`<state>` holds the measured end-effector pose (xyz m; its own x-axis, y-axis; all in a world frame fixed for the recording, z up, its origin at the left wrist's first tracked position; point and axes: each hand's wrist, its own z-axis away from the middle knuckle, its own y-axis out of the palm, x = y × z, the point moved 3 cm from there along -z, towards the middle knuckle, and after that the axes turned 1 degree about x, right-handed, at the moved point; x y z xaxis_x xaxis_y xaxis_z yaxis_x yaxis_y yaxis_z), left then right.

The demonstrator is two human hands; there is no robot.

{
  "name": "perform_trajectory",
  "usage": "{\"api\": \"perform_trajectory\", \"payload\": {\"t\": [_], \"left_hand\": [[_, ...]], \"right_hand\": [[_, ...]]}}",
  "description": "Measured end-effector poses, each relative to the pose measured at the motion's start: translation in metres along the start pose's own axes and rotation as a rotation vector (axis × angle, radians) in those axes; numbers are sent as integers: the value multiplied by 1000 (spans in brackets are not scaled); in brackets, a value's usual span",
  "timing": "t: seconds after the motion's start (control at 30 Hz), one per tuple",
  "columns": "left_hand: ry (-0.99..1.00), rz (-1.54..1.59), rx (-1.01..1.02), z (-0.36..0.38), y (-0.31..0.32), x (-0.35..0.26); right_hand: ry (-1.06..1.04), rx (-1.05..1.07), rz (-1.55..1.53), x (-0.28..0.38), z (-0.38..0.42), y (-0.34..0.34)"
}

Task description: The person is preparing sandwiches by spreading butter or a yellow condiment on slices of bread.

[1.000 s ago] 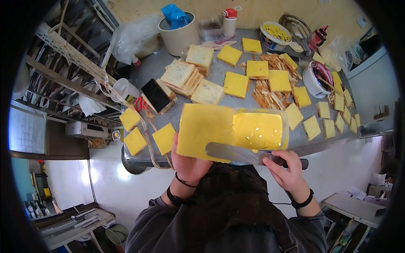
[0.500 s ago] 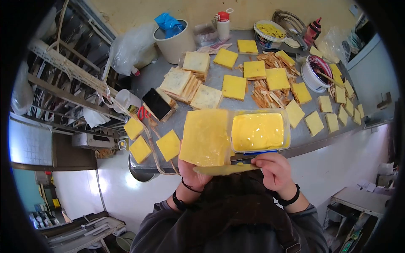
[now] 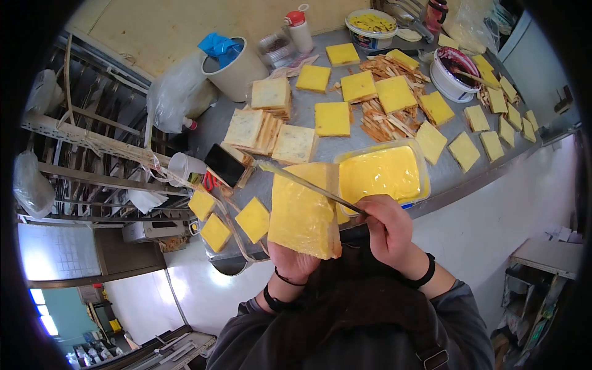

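My left hand (image 3: 296,260) supports a thick square sandwich (image 3: 299,216) from below, tilted, its top coated in glossy yellow spread. My fingers under it are mostly hidden. In my right hand (image 3: 390,231) is a spreading knife (image 3: 311,187), pinched at the handle, with its blade lying across the far part of the sandwich's top. Just right of the sandwich, a clear plastic tub (image 3: 425,179) of yellow spread (image 3: 379,176) stands at the table's near edge.
Yellow-topped squares (image 3: 333,119) and pale stacked sandwiches (image 3: 246,129) cover much of the metal table (image 3: 259,185). Trimmed crust strips (image 3: 385,123) lie heaped mid-table. A phone (image 3: 224,165), a beige bin (image 3: 237,71) and a bucket of dark red filling (image 3: 453,80) stand around.
The knife has swung from below the sandwich's near edge up onto its far part. The sandwich has shifted down slightly and tilted, showing its right side. My head view has turned somewhat.
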<state>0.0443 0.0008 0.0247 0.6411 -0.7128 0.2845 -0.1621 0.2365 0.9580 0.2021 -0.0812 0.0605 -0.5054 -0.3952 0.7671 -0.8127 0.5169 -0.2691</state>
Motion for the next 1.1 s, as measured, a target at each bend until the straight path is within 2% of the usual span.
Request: {"api": "perform_trajectory", "payload": {"t": [0.1, 0.23, 0.33, 0.43, 0.6, 0.63, 0.73, 0.8, 0.83, 0.9, 0.97, 1.0, 1.1], "left_hand": [[34, -141, -8, 0, 0, -1], [81, -182, 7, -1, 3, 1], [79, -201, 41, -1, 4, 1], [99, -132, -11, 0, 2, -4], [182, -304, -34, 4, -6, -17], [213, -262, -61, 5, -8, -19], [141, -222, -46, 3, -9, -22], [112, -14, -54, 3, -13, -26], [133, 196, -83, 5, -15, -27], [123, 196, -94, 7, -15, -25], [62, -220, -62, -2, 9, -6], [28, -244, -27, -3, 10, -2], [-8, -462, -132, -1, 6, 1]], "right_hand": [[-20, -17, 9, -1, 5, 0], [-40, 54, 48, 1, 10, 0], [-43, 27, 6, 0, 13, 1], [-65, 58, -1, -1, 17, 1], [-83, 142, -65, 4, 20, 1], [-89, 153, -80, 5, 20, 1], [-82, 225, -160, 8, 20, -1], [-98, 212, -138, 11, 13, -8], [-107, 208, -128, 12, 10, -12], [-48, 165, -78, 11, 3, -27], [-32, 69, -23, 9, -7, -43], [-25, 57, 2, 8, -10, -51], [-19, 50, 69, 6, -18, -67]]}}
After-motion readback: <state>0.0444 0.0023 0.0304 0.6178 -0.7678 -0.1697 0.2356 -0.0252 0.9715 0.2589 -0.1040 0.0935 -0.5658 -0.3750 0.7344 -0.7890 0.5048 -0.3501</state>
